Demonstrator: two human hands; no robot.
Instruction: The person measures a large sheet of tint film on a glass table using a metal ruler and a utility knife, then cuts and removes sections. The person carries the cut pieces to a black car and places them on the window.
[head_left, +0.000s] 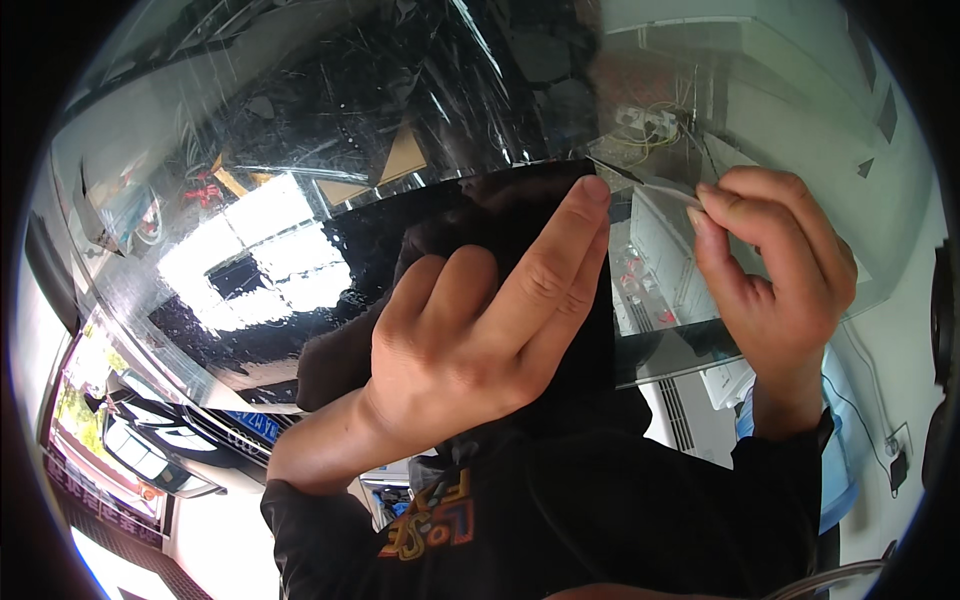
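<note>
A sheet of black film [400,215] lies over the glass tabletop [800,95], its right edge running toward me. My left hand [470,340] is over the film, index and middle fingers stretched out together to that edge near its far corner. The other fingers curl over a bunched dark brown cloth [345,355], partly hidden by the hand. To the right, my right hand [775,250] pinches a thin, pale, flat tool [672,193] between thumb and fingertips. Its narrow dark end points at the film's corner; its exact kind cannot be made out.
Tan scraps [403,155] lie beyond the film's far edge. Through the glass show yellow cables [650,125] and a white box-like thing [665,250]. A light blue cover [840,450] and a wall plug [898,470] are at right. A car [150,440] stands at lower left.
</note>
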